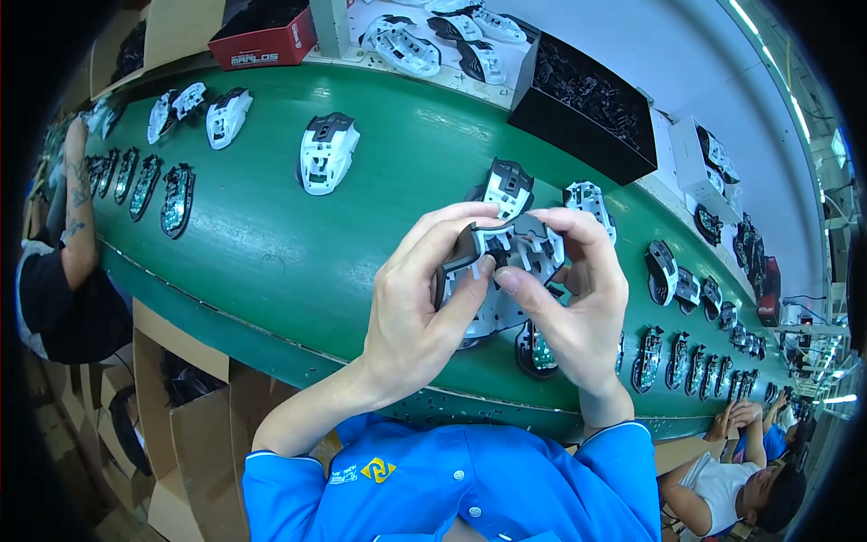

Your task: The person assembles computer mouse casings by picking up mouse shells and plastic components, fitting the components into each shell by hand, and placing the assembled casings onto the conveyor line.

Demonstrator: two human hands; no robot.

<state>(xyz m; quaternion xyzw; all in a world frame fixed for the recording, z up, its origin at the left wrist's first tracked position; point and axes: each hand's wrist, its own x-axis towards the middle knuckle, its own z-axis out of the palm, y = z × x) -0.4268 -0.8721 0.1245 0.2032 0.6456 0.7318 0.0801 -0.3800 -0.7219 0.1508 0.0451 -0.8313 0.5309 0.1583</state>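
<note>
My left hand [412,291] and my right hand [582,294] both grip a black-and-white computer mouse shell [540,251] above the green belt. Its hollow inner side is turned toward me. Both thumbs press close together on the inside, and the fingers wrap round the outer edges. Right under it shows a white perforated mouse part [495,316], mostly covered by my hands. Beyond my fingertips lies another mouse shell [510,183], with a white shell [589,206] to its right. A green circuit board in a dark base [539,352] lies partly behind my right hand.
Mouse shells [327,154] and rows of circuit boards [647,359] line the green belt [262,244]. A black box of small dark parts [587,108] and a red box [264,41] stand along the far side. Co-workers sit left [68,289] and right [718,492]. Cardboard boxes [194,425] stand lower left.
</note>
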